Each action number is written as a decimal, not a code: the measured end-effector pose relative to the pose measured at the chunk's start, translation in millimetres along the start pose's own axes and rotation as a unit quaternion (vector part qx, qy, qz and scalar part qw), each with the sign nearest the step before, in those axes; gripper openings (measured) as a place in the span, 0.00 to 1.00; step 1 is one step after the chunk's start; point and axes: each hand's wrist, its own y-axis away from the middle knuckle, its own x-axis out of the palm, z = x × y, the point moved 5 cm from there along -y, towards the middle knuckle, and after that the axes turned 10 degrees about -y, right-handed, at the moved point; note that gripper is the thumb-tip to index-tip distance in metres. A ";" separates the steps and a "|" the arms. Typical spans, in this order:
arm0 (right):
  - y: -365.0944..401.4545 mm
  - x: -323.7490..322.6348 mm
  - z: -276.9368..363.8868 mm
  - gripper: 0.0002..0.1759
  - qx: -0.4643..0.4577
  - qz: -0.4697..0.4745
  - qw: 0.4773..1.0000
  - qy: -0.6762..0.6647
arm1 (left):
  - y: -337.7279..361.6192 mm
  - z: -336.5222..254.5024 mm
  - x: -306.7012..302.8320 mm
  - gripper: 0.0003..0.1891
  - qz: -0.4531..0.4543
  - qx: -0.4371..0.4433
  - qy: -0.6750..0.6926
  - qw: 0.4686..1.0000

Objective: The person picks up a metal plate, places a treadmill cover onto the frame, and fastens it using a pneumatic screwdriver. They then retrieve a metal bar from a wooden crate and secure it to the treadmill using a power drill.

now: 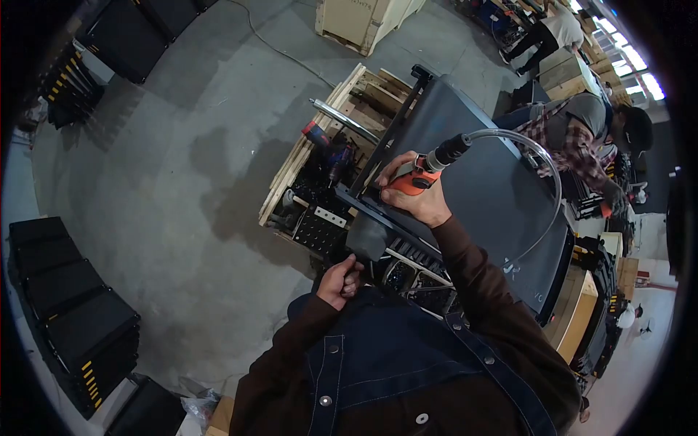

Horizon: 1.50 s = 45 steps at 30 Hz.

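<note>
My right hand [418, 195] is wrapped round an orange and black air tool [416, 179], held over the near left edge of a large dark grey panel [472, 167]. A clear hose [556, 171] curves from the tool's black fitting down across the panel. My left hand [340, 282] is closed low in front of my body, beside a dark rounded part [366, 236]; its fingers are curled round something I cannot make out. Left of the panel, a wooden crate [291, 171] holds a red and blue power tool [331, 154] and a perforated black plate [320, 227].
A co-worker in a plaid shirt [582, 142] leans in beyond the panel's right side. Another person [556, 36] bends farther back. Stacked black panels [76, 305] stand at the left. A wooden box [356, 22] is at the top, with a cable [280, 51] on the floor.
</note>
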 end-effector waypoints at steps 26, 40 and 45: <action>5.2 5.5 8.4 0.21 0.015 0.007 0.999 -0.045 | 14.3 4.9 -7.0 0.17 -0.026 0.035 0.033 0.999; 8.5 7.2 2.6 0.22 0.015 0.038 0.998 -0.042 | 17.1 5.5 -24.0 0.17 -0.016 0.071 0.057 0.996; 3.5 9.6 16.6 0.24 0.004 0.030 0.999 0.010 | 28.2 2.5 -37.9 0.16 -0.004 0.112 0.061 0.992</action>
